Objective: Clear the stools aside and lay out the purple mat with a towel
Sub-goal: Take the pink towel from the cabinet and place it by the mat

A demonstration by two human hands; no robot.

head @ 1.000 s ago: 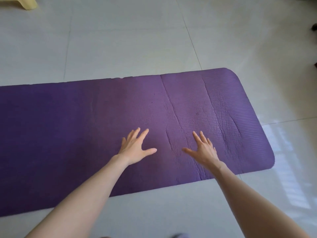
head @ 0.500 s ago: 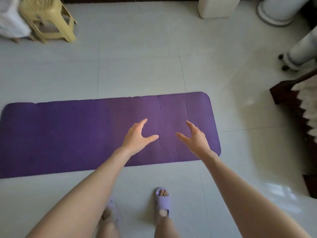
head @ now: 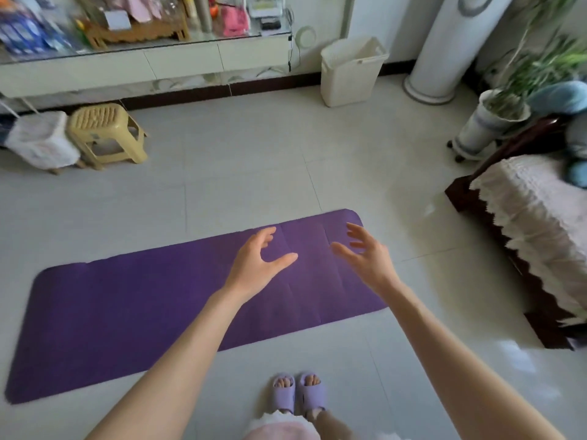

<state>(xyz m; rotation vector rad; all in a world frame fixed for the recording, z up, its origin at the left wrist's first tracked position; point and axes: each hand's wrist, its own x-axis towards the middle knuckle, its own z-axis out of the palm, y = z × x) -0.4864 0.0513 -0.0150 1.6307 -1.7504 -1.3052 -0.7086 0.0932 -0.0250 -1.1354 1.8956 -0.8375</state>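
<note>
Mat [head: 127, 312] flat, bin [head: 346, 81] perhaps lined; plant [head: 508, 101] potted

Both hands [head: 313, 263] outstretched, empty, relaxed

Bare arms, lilac slippers, pink hem

Both forearms are bare to the frame's edge, ending in the left hand [head: 254, 265] and right hand [head: 368, 262]. The feet wear lilac open-toed slippers [head: 298, 392] with thick, rounded straps. Beside them shows a pale pink fluffy garment [head: 282, 428] edged in white frill.
</note>
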